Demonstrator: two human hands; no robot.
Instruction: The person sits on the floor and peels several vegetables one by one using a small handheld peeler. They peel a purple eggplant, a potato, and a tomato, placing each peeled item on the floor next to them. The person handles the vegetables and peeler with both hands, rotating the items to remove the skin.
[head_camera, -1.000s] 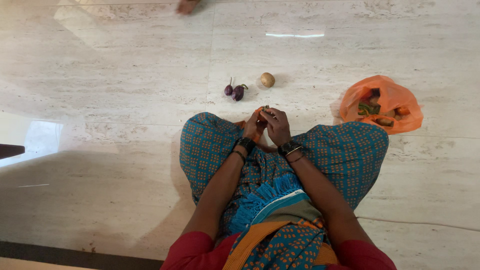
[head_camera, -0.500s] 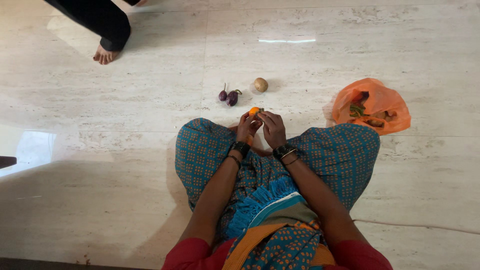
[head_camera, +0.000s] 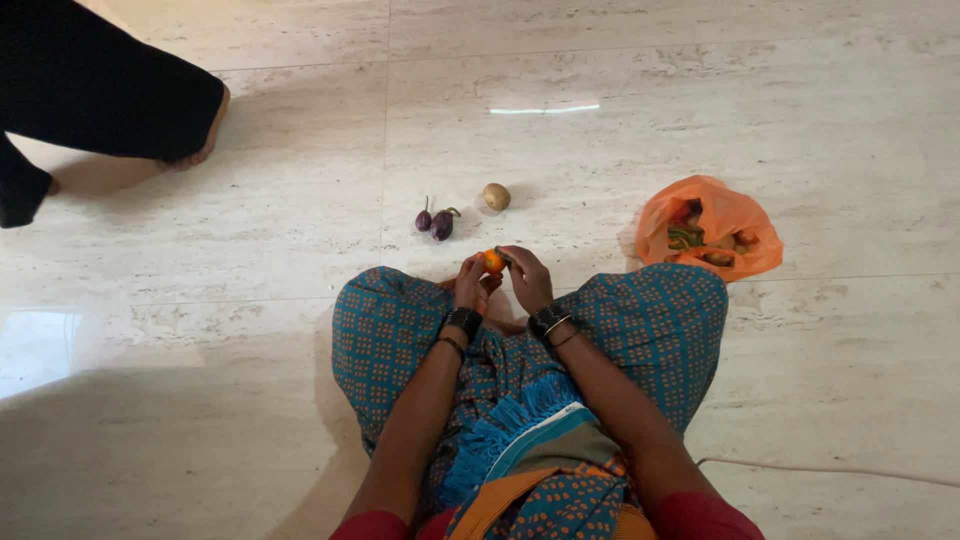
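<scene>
I sit cross-legged on a pale marble floor in blue patterned cloth. My left hand (head_camera: 470, 283) holds a small orange vegetable (head_camera: 492, 262) just past my knees. My right hand (head_camera: 527, 279) touches the same piece from the right, its fingers closed at its top. Just beyond my hands two small purple eggplants (head_camera: 436, 221) lie on the floor, with a brown potato (head_camera: 496, 196) to their right.
An open orange plastic bag (head_camera: 722, 217) with several vegetables lies at my right knee. Another person's leg in black clothing (head_camera: 105, 95) and bare foot stand at the top left. A thin cord (head_camera: 830, 470) runs along the floor at the lower right.
The other person has stepped closer at the top left. The orange vegetable has come into plain view between my fingers. The camera has tilted, so everything sits lower in the picture.
</scene>
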